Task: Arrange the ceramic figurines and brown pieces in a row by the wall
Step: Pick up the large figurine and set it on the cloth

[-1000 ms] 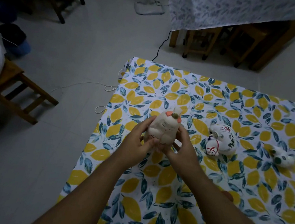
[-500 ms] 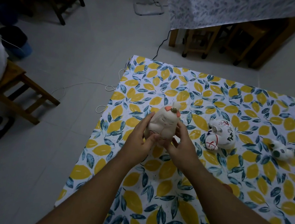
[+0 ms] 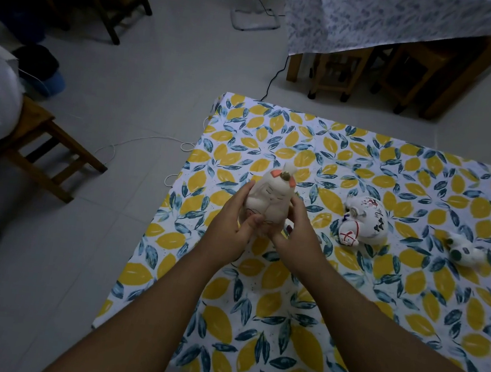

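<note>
A white figurine is held upright between both hands above the worktop.
The left hand and right hand are clamped on its lower sides, near the worktop's left edge. A painted cat figurine and a smaller figurine are laid toward the right edge.

Two bare forearms enter from the lower edge of the head view, each uncovered along its whole visible length; no sleeve edge shows on either. The left hand and the right hand carry no glove, ring, watch or wristband. Fingernails are short and unpainted where visible. The remainder of the body lies outside the view.
</note>
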Available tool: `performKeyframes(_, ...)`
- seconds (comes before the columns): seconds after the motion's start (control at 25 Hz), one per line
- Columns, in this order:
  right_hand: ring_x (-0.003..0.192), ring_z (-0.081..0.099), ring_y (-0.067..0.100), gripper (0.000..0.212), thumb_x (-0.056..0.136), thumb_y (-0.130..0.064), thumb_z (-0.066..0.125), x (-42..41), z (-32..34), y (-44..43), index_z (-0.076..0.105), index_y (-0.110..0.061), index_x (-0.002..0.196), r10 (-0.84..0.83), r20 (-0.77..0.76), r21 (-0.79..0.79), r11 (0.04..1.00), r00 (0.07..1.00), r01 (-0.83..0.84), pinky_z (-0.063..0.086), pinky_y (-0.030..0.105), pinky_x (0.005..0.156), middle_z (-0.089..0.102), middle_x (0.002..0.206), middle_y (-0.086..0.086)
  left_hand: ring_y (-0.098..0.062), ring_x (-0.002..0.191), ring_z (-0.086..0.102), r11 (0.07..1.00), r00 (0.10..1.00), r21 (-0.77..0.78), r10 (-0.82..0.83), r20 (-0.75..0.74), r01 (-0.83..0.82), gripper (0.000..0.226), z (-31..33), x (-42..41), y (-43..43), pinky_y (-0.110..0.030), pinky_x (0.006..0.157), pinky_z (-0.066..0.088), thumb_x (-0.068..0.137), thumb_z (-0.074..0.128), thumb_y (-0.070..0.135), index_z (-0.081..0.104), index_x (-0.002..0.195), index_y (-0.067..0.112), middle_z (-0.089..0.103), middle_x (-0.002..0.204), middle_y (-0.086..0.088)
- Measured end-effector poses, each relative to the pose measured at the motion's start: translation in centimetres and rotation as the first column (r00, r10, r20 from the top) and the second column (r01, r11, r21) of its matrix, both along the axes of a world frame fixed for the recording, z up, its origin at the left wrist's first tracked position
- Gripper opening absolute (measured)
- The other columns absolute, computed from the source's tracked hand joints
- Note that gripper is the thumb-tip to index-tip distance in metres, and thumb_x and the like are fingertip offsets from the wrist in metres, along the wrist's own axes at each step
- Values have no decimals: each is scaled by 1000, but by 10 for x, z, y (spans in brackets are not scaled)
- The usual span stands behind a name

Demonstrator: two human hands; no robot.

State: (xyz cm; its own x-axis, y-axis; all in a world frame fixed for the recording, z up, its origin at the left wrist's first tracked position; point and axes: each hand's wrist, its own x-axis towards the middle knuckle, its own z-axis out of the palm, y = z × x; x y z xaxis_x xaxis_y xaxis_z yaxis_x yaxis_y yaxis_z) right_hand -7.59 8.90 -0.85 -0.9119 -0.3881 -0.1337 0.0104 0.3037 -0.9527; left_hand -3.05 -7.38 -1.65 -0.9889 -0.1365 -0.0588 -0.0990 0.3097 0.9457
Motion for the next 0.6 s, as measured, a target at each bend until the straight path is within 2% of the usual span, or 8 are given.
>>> performKeyframes(0.08, 113, 57, -8, 62, 92, -29, 71, 2, 4, 5, 40, -32, 146, 24, -34, 59, 998, 999, -22, 54, 26, 85, 59, 131, -15, -1, 140, 34, 988, 998, -143, 64, 5, -63, 63, 5, 4, 4, -30, 110, 37, 101, 56, 36, 28, 156, 28, 37, 157, 6)
performKeyframes(0.12, 124, 54, 1, 67, 92, -41, 68, 2, 4, 11, 36, -31, 150, 27, -54, 130, 991, 998, -20, 53, 36, 94, 56, 139, -9, -3, 143, 29, 970, 994, -221, 107, -5, -105, 64, 6, 8, 8, -33, 114, 32, 101, 55, 38, 27, 156, 25, 34, 160, 4)
performKeyframes(0.2, 142, 39, 17, 74, 93, -56, 58, 4, 4, 32, 28, -30, 155, 32, -114, 341, 940, 993, 9, 42, 50, 110, 42, 155, -1, -11, 151, 19, 919, 983, -349, 174, -53, -182, 65, 9, 20, 20, -40, 121, 24, 101, 49, 44, 26, 157, 20, 25, 165, 0)
performKeyframes(0.32, 149, 28, 21, 64, 98, -52, 50, 11, 14, 80, 33, -27, 154, 101, -255, 493, 869, 962, 40, 29, 48, 118, 38, 159, 0, -17, 154, 10, 836, 962, -475, 249, -115, -273, 66, 22, 37, 54, -45, 123, 17, 100, 41, 47, 24, 158, 19, 18, 167, -1)
performKeyframes(0.44, 151, 23, 21, 61, 100, -52, 46, 18, 20, 145, 36, -24, 154, 196, -340, 626, 777, 920, 66, 21, 45, 121, 36, 161, -1, -17, 155, 7, 747, 961, -606, 231, -151, -275, 66, 34, 50, 110, -44, 125, 9, 101, 37, 48, 23, 158, 17, 18, 167, -2)
performKeyframes(0.6, 152, 22, 23, 63, 100, -53, 43, 19, 10, 230, 35, -23, 154, 232, -328, 755, 648, 916, 106, 19, 49, 122, 33, 163, 1, -15, 154, 7, 740, 974, -633, 192, -123, -226, 67, 32, 52, 187, -38, 124, 3, 101, 37, 51, 23, 158, 19, 18, 167, 1)
